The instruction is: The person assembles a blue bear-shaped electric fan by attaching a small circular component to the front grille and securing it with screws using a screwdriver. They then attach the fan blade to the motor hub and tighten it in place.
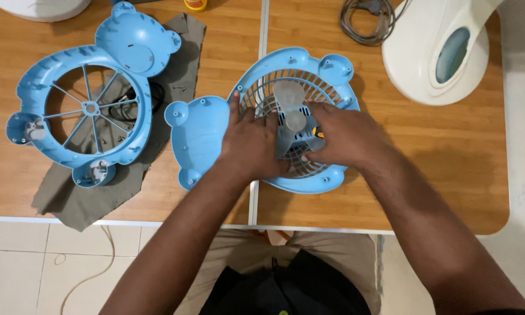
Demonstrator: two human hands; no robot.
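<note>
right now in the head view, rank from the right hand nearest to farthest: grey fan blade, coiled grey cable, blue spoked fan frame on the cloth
1. Grey fan blade, just left of the right hand, touching it.
2. Coiled grey cable, top edge, above the hand.
3. Blue spoked fan frame, far left on the grey cloth.

Bare forearms (sleeveless), khaki trousers [338,256], black top [285,291].

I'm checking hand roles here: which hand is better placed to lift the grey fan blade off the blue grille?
Probably the right hand: its fingers already rest beside the fan blade hub, while the left hand lies flat across the blue grille, well placed to steady it.
</note>
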